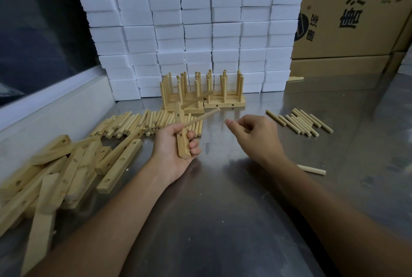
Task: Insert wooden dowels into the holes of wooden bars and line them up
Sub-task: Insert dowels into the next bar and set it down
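Left hand (176, 143) palm up, grip around bar (181, 134) with dowels (201, 117), right hand (256, 135) empty, loosely curled

white foam blocks (200, 20) stacked | cardboard boxes (356, 20) | steel table (223, 210)

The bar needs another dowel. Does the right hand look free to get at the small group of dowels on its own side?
Probably yes. The right hand looks empty, and the loose dowels lie flat on the bare metal table just beyond it, with nothing between them.
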Available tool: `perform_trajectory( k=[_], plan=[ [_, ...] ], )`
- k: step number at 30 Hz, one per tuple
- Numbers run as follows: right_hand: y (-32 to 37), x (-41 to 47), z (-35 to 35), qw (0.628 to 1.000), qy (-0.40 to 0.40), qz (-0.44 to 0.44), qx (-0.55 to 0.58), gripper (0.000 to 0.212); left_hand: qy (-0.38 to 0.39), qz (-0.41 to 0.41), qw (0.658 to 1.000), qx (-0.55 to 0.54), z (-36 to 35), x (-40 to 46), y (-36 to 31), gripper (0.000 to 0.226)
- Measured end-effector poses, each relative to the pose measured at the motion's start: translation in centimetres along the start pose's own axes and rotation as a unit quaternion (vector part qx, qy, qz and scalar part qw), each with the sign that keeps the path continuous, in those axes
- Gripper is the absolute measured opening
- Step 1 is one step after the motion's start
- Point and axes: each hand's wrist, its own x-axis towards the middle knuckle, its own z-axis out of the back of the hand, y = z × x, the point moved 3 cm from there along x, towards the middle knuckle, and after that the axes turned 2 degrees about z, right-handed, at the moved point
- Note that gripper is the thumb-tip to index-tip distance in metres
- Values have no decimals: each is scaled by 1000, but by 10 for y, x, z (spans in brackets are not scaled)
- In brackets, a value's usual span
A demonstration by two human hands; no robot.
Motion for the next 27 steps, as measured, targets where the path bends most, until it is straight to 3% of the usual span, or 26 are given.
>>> perform_trajectory(
  k=[6,10,23,27],
  plan=[
    [27,-12,-22,995,76,20,63,17,-4,-10,1000,5,4,5,1,25],
    [47,-23,-38,974,169,39,145,9,-28,-10,999,13,8,9,0,40],
    [53,-26,-34,972,218,83,24,14,-4,-5,1000,0,9,9,0,33],
    [66,-27,-25,961,169,173,-135,18,-8,-5,1000,19,8,11,4,32]
  ],
)
